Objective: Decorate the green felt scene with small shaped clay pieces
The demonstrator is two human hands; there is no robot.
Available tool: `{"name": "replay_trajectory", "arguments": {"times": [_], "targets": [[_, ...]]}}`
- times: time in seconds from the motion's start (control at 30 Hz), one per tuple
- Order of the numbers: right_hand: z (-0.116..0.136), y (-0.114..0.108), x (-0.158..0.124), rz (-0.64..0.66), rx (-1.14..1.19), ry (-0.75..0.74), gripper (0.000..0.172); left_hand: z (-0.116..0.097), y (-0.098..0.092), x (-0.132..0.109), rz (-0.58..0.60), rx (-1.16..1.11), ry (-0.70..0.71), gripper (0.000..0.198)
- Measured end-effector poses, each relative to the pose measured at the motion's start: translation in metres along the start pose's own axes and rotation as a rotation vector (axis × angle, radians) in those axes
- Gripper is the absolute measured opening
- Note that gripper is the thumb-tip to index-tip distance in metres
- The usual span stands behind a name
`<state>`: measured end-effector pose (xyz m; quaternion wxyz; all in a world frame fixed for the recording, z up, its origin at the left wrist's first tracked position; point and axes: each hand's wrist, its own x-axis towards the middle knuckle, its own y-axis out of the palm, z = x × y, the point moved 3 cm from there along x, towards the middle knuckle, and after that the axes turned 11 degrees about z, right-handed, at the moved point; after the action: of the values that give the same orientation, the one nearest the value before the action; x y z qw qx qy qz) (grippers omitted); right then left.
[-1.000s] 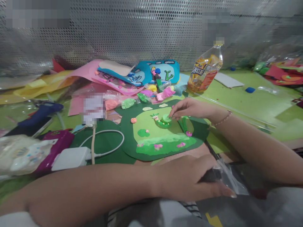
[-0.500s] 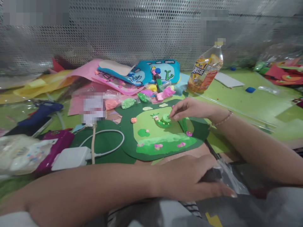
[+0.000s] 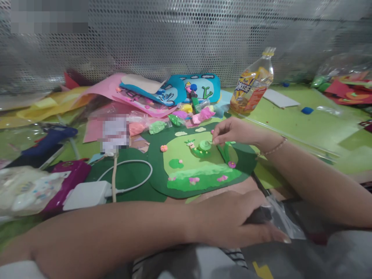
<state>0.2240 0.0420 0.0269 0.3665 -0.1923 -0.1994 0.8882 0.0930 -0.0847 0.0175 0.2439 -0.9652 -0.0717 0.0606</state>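
Note:
A green clay snail (image 3: 200, 152) with a paler spiral shell (image 3: 205, 145) lies on a rounded green paper picture (image 3: 247, 162). My right hand (image 3: 231, 133) is just right of the shell, thumb and fingertips pinched together by its edge. Whatever lies between those fingertips is too small to make out. Across the front of the picture reaches my left hand (image 3: 241, 221), closed on a clear plastic bag (image 3: 283, 219) near the table edge. Clay flowers (image 3: 194, 180) and a lily pad (image 3: 176, 163) decorate the picture around the snail.
Behind the picture lie several small bags of coloured clay (image 3: 157, 127) and a blue paper picture (image 3: 213, 85). A drink bottle (image 3: 251, 87) leans at the back right. On the left are a white charger (image 3: 87, 193) with its cable and a purple pack (image 3: 69, 170).
My right hand has shifted slightly right, off the top of the shell to its edge, so the spiral shows more. My left hand keeps its place with the bag.

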Motion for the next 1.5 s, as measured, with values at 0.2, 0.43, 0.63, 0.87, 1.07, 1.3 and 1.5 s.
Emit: {"name": "replay_trajectory", "arguments": {"times": [0.2,0.43,0.63,0.87,1.07,1.3,1.5], "targets": [[0.001,-0.002,-0.001,-0.035,0.018,-0.002,0.019,-0.001,0.001,0.0,0.0,-0.002,0.008,0.04],[-0.001,0.002,-0.002,0.035,0.374,-0.018,0.019,0.001,0.001,0.001,0.018,-0.011,-0.017,0.043],[-0.004,-0.006,-0.004,-0.032,0.598,-0.076,0.023,0.001,0.002,0.001,0.013,0.013,-0.023,0.043],[0.002,-0.004,-0.007,0.011,0.588,-0.134,0.029,0.002,0.003,0.001,0.019,0.01,-0.039,0.044],[-0.003,-0.004,-0.007,0.049,0.602,-0.065,0.02,0.002,0.002,0.002,0.03,0.024,-0.071,0.048],[-0.004,-0.008,-0.008,-0.005,0.661,-0.047,0.022,0.002,0.002,0.002,0.028,-0.012,-0.052,0.047],[-0.002,-0.007,-0.006,0.037,0.651,-0.149,0.03,0.001,0.003,0.002,0.0,-0.002,-0.015,0.047]]}}
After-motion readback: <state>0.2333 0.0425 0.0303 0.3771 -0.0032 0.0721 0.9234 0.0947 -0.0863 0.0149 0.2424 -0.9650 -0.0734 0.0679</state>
